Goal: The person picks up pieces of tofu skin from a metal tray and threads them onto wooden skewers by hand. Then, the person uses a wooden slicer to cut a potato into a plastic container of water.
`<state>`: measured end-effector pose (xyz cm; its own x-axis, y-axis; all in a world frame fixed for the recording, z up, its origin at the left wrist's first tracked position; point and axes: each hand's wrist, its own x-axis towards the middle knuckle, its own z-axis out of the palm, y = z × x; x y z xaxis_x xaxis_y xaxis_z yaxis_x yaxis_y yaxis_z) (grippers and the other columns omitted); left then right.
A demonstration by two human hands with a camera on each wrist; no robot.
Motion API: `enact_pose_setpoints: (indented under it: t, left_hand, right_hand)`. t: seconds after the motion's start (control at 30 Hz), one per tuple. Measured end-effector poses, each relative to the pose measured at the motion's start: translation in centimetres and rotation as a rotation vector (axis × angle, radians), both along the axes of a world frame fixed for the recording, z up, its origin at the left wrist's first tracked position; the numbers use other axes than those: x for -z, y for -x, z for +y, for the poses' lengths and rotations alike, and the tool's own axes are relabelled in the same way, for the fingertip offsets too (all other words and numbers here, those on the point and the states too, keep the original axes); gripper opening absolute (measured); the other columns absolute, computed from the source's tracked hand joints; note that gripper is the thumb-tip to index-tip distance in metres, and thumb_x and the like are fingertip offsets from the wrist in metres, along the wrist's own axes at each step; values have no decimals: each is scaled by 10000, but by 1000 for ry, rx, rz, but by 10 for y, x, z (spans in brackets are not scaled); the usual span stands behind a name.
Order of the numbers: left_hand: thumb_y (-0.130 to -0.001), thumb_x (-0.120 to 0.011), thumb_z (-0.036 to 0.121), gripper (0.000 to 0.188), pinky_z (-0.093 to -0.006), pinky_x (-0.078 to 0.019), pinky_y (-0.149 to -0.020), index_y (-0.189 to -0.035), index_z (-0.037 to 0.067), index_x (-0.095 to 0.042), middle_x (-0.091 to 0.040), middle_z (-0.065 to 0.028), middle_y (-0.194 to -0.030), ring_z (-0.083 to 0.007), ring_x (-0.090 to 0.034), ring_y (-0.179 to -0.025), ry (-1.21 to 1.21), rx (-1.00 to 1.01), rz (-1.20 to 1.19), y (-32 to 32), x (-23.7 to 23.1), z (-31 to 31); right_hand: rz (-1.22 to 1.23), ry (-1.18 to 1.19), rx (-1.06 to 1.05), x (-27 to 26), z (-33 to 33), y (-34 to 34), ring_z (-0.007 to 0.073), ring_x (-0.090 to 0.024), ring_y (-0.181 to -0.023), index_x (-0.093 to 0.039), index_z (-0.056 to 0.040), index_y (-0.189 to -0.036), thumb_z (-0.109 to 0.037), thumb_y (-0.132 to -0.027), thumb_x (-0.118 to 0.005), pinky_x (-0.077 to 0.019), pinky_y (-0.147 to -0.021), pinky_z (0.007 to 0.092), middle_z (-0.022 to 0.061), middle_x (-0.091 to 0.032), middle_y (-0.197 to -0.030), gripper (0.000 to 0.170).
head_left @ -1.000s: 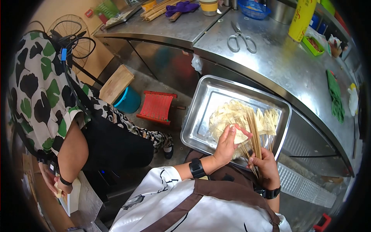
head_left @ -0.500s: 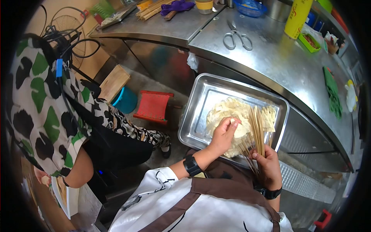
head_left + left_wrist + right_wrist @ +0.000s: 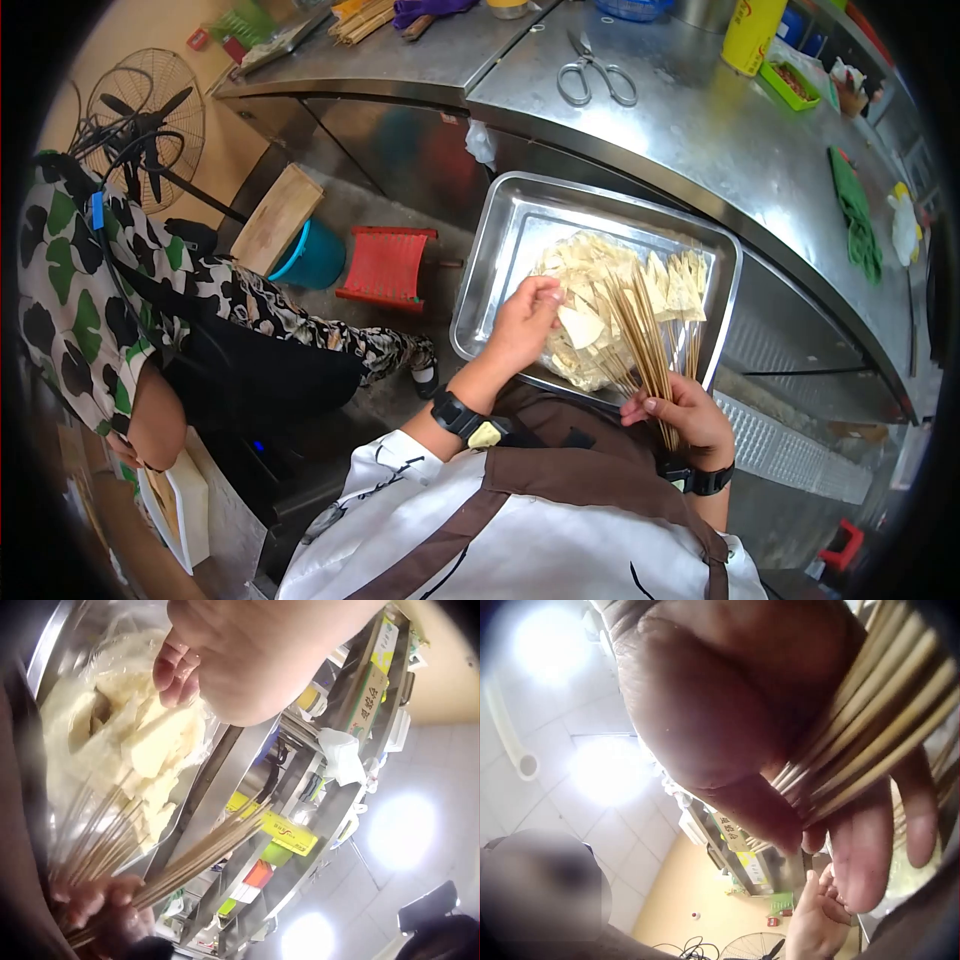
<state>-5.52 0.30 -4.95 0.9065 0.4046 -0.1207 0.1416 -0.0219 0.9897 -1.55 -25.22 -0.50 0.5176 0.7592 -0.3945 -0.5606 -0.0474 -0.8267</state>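
My right hand (image 3: 690, 415) grips a bundle of bamboo skewers (image 3: 648, 345), which fan out over the tray. Its thumb lies across the sticks in the right wrist view. Over the tray's left half is my left hand (image 3: 522, 320), fingers curled, pinching a corner of a pale triangular piece of tofu skin (image 3: 582, 326). In the left wrist view the fingertips (image 3: 178, 691) are right at that piece's edge. Beneath lies a heap of tofu skin (image 3: 585, 258) in clear plastic. Skewered pieces (image 3: 682, 285) rest at the tray's right side.
The steel tray (image 3: 480, 235) sits beside a steel counter (image 3: 690, 140) bearing scissors (image 3: 594, 75), a yellow roll box (image 3: 752, 38), a green tray (image 3: 790, 86) and a green cloth (image 3: 853, 215). Another person (image 3: 95, 290) stands at left, near a red stool (image 3: 388, 268) and blue bucket (image 3: 318, 255).
My left hand has moved left, away from the skewers, with the tofu skin piece shifting left too. The right hand keeps its grip on the bundle. The head view has shifted slightly.
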Motion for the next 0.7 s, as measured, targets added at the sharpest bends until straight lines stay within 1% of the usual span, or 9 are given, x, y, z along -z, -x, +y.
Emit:
enact_pose_setpoints:
  t: [0.13,0.27,0.33,0.37,0.47,0.5,0.6,0.63,0.7]
  left_hand:
    - [-957,-458,198,205,-234,-475,-547,-948,8,-534,-609,-56,-833,-100,-583,-659,86,43,74,18,4,13]
    - [-963,-437,218,240,-239,-501,-584,-946,4,-543,-633,-83,-840,-133,-633,-686,169,384,353,25,-12,6]
    - [-965,-432,226,256,-249,-515,-605,-1009,-2,-540,-646,-110,-902,-159,-650,-722,376,570,529,23,-12,-2]
    - [-962,-442,219,280,-266,-519,-670,-1118,-4,-513,-633,-126,-1020,-181,-651,-826,458,649,530,23,-6,-6]
    - [-959,-461,212,336,-281,-507,-739,-1220,-1,-458,-589,-121,-1136,-188,-626,-923,414,875,392,20,2,-29]
    - [-953,-482,208,368,-292,-478,-818,-1255,3,-437,-524,-118,-1240,-188,-570,-1047,450,936,410,16,9,-29]
    - [-954,-476,192,394,-301,-456,-864,-1295,9,-400,-463,-127,-1310,-199,-522,-1125,479,1015,272,10,1,-38]
    - [-952,-463,153,465,-336,-369,-993,-1363,8,-299,-350,-134,-1399,-226,-390,-1267,619,1018,279,9,-8,-40]
    - [-951,-457,140,507,-347,-309,-1036,-1387,5,-236,-298,-137,-1426,-235,-324,-1307,619,1041,146,4,-11,-52]
  right_hand:
    - [-88,41,-86,4,-14,-5,158,-611,-672,-537,10,-958,-71,-881,-551,-497,-600,244,95,-620,-782,113]
    - [-109,138,95,-3,-26,-5,102,-566,-587,-555,-11,-880,-73,-857,-569,-444,-529,194,53,-594,-688,68]
    - [-101,91,183,2,-35,-7,90,-535,-552,-539,-23,-857,-93,-862,-574,-429,-507,200,37,-569,-660,78]
    - [-105,61,202,-4,-33,-8,73,-466,-497,-519,-35,-845,-112,-871,-566,-413,-490,208,12,-520,-624,94]
    - [-14,-1,309,-1,-33,-9,64,-404,-465,-506,-42,-850,-129,-880,-559,-415,-488,213,-1,-480,-602,107]
    - [-17,-13,302,2,-32,-11,61,-380,-451,-503,-38,-852,-144,-886,-556,-419,-491,220,-4,-461,-592,123]
    - [-2,-66,287,1,-33,-12,60,-377,-448,-499,-32,-840,-154,-886,-562,-427,-494,232,4,-473,-597,145]
    - [0,-65,288,0,-35,-12,60,-377,-448,-499,-32,-840,-154,-886,-562,-427,-494,232,4,-473,-597,145]
    - [9,-123,243,-1,-37,-11,84,-441,-458,-506,-18,-856,-146,-880,-561,-468,-530,257,36,-522,-622,142]
